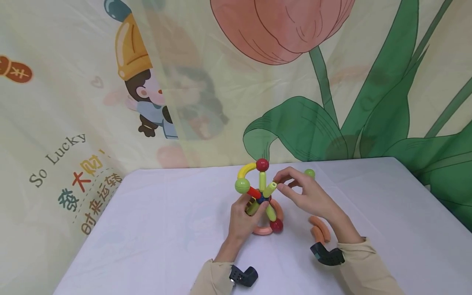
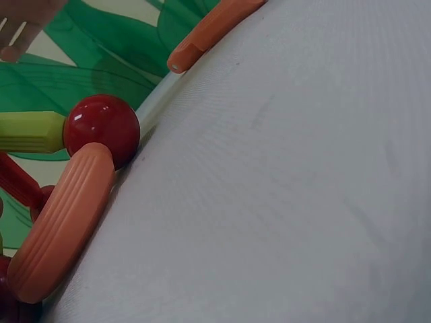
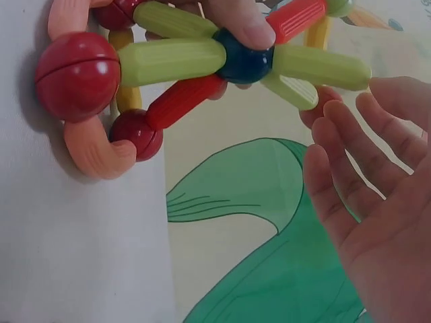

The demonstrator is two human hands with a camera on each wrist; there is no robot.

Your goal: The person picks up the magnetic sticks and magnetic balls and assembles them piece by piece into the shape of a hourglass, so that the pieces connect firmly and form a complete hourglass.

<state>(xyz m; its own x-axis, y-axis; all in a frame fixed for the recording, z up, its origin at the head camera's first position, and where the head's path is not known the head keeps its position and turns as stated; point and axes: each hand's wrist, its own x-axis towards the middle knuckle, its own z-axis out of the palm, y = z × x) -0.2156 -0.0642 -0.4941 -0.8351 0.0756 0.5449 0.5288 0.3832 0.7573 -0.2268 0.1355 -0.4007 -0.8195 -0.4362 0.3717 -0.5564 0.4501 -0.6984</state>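
Note:
A magnetic stick-and-ball model [image 1: 262, 180] stands on the table, built from yellow-green, red, yellow and salmon rods and coloured balls. My left hand [image 1: 241, 221] grips its middle; in the right wrist view, the left thumb presses the dark blue ball [image 3: 244, 60]. To the right is my right hand [image 1: 311, 196], its fingertips at the free end of a yellow-green rod [image 3: 323, 67]. These fingers look loosely bent, not wrapped round the rod. In the left wrist view, a red ball [image 2: 101, 129] joins a curved salmon rod [image 2: 64, 225] at the base.
Curved orange rods [image 1: 321, 228] lie on the white table [image 1: 166, 229] near my right forearm. A green ball [image 1: 309, 173] sits behind the right hand. A printed cloth [image 1: 206, 102] hangs at the table's far edge.

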